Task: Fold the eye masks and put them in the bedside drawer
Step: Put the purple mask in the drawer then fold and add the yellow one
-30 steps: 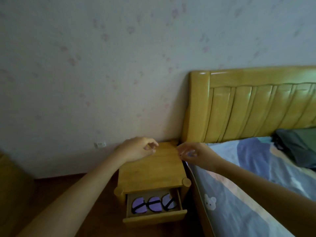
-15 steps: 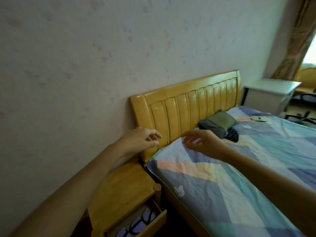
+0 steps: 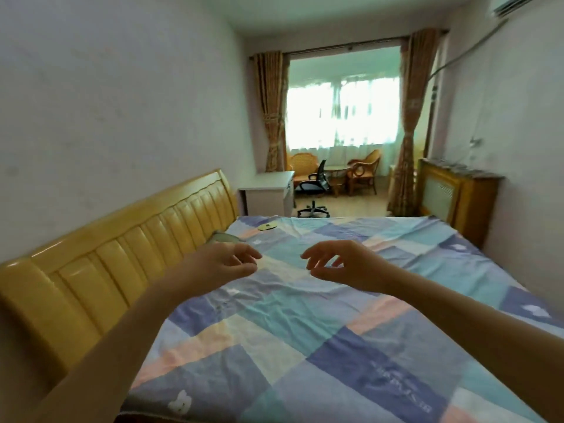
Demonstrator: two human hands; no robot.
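1. Left hand (image 3: 219, 265): raised over the bedsheet (image 3: 320, 325), fingers loosely curled, holding nothing.
2. Right hand (image 3: 345, 264): same height, a clear gap from the left, fingers loosely curled, empty.
3. Eye mask (image 3: 267, 227): small pale yellowish oval with a dark spot, lying flat on the far-left part of the sheet, well beyond both hands. Long axis runs roughly left-right. Too small and blurred to tell front from back or folded from unfolded.
4. Grey-green pillow (image 3: 224, 238): only its far edge shows, against the headboard (image 3: 128, 254), just past the left hand's knuckles.
5. Bedside drawer: out of view, contents can't be told.
6. White desk (image 3: 268, 190): far side of the bed, by the far end of the headboard. Can't tell whether anything sits on it.
7. Black office chair (image 3: 316, 190): just right of the desk.
8. Wooden cabinet (image 3: 457, 199): against the right wall at the bed's far-right corner.
9. Far end: two wicker chairs (image 3: 364, 170) by the window, curtains (image 3: 271, 114) either side.
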